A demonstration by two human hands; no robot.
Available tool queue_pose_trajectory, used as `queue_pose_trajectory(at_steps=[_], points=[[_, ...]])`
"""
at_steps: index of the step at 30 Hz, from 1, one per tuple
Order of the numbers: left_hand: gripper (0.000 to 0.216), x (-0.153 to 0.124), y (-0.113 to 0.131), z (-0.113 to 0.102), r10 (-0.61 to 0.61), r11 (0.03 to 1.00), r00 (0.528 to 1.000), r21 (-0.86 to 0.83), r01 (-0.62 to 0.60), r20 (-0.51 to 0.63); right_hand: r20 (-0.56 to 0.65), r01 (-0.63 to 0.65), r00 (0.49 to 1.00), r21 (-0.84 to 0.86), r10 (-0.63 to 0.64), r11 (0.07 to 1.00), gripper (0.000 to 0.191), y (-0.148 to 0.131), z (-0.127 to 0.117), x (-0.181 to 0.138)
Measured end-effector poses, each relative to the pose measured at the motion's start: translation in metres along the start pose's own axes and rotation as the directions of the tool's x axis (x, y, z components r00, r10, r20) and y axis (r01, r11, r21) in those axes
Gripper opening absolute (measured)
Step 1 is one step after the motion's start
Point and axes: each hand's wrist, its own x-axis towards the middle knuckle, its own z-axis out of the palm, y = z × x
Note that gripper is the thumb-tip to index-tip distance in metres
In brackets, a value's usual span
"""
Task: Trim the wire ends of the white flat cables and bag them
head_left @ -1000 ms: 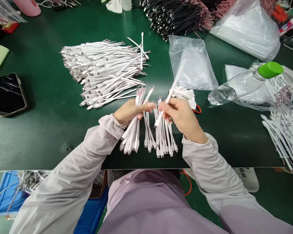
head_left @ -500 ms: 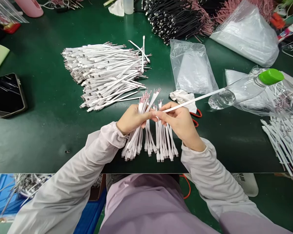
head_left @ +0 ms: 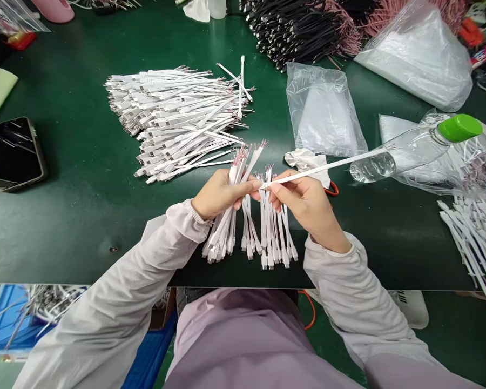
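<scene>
My left hand (head_left: 224, 193) is closed around a bundle of short white USB cables (head_left: 222, 235), bare wire ends up and plugs down. Its thumb and finger also meet the near end of a single white cable (head_left: 328, 167). That cable slants up to the right, pinched near its lower end by my right hand (head_left: 302, 200). Below my right hand, more white cables (head_left: 273, 237) lie in a loose group, plugs toward the table's front edge. Beyond my hands spreads a big pile of white USB cables (head_left: 182, 119).
At the right are a clear bottle with a green cap (head_left: 459, 128), plastic bags (head_left: 328, 113) and more white cables (head_left: 476, 237). Red-handled scissors (head_left: 332, 188) lie partly under a crumpled white tissue (head_left: 308, 160). Black cables (head_left: 295, 32) are heaped behind. A phone (head_left: 14, 154) lies left.
My right hand has shifted slightly right, away from my left thumb, and the single cable's near end now shows between them. The whole view has shifted a little.
</scene>
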Motion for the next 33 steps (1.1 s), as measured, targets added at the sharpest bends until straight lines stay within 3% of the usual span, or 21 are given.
queue_pose_trajectory(at_steps=[20,33], points=[[0.029,-0.0036,0.004,0.0017,0.03,0.998,1.0,0.063,-0.03,0.008,-0.011,0.027,1.0,0.029,-0.027,0.999,0.011,0.0026,0.0031,-0.0019],[0.024,-0.0057,0.0063,0.0028,0.061,0.988,0.998,0.143,-0.059,-0.009,-0.031,0.011,0.999,0.014,-0.01,1.0,0.014,-0.0019,0.0065,-0.0031]])
